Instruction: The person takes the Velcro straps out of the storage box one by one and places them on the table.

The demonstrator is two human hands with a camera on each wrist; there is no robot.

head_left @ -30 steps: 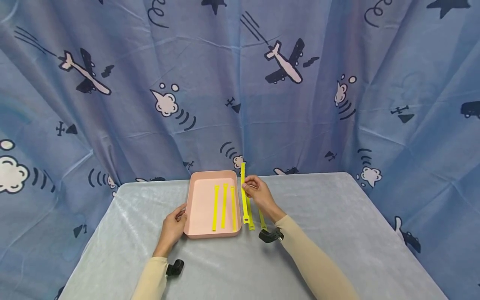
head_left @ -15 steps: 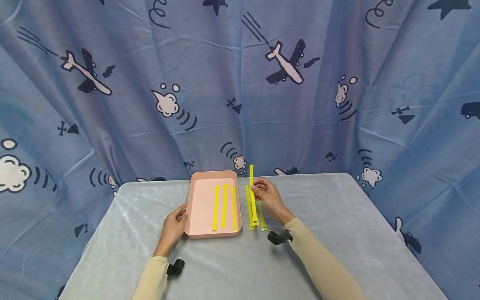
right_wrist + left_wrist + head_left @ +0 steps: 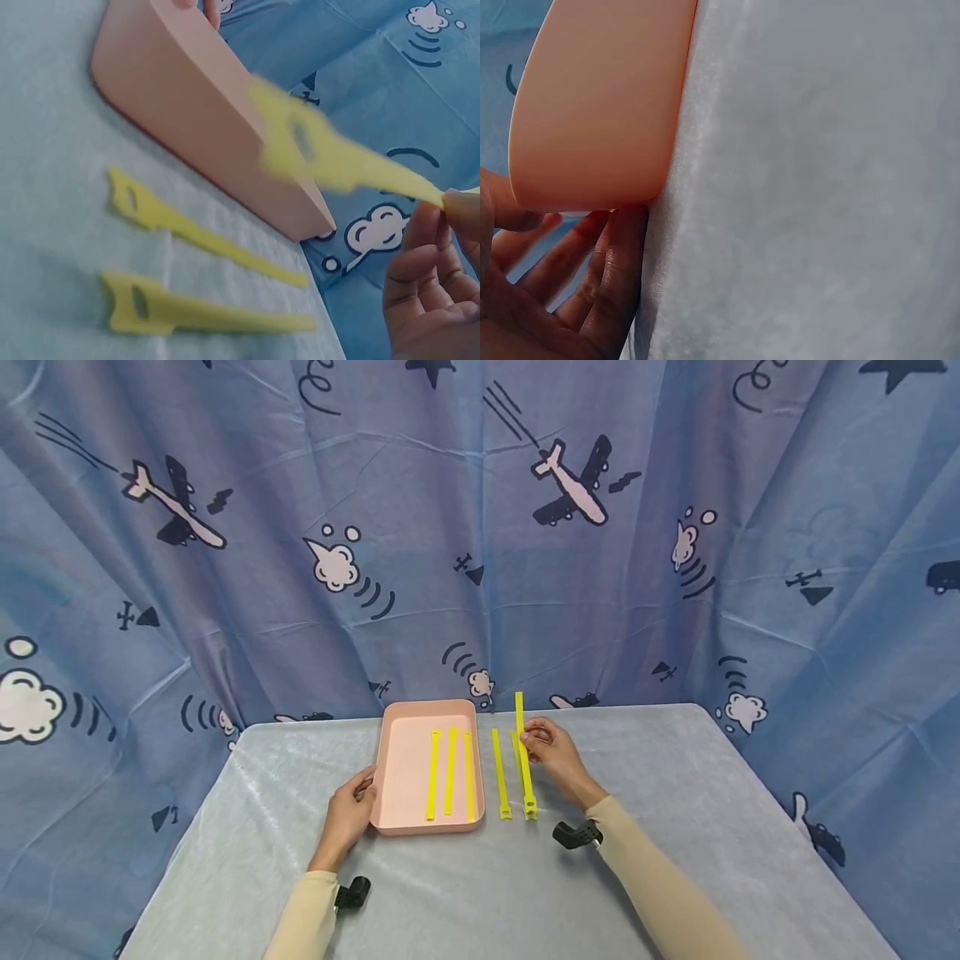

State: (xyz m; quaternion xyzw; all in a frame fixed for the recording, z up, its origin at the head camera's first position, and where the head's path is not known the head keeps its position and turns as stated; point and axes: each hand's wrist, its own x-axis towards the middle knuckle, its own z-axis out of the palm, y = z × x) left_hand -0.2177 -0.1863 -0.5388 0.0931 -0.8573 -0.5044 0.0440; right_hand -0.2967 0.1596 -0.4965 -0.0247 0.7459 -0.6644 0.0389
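Observation:
My right hand (image 3: pixel 558 758) pinches a yellow hook-and-loop cable tie (image 3: pixel 525 768) between thumb and fingers, its slotted head pointing toward me. In the right wrist view the held cable tie (image 3: pixel 341 157) is raised above two more, a nearer tie (image 3: pixel 225 316) and a farther tie (image 3: pixel 206 240), which lie on the table. From the head view, the held one overlaps the right-hand of these. My left hand (image 3: pixel 345 818) touches the left wall of a pink tray (image 3: pixel 401 777); the left wrist view shows fairly straight fingertips against its wall. Three yellow ties (image 3: pixel 451 772) lie lengthwise inside the tray's right half.
A grey-white cloth covers the table (image 3: pixel 645 760). Behind it hangs a blue curtain (image 3: pixel 420 527) printed with planes and clouds. Each wrist wears a black camera, one at the left wrist (image 3: pixel 352 893) and one at the right (image 3: pixel 576 835).
My right hand has moved right with the held cable tie, from beside the tray's right rim to over the right-hand tie on the table. The left hand and tray have stayed in place.

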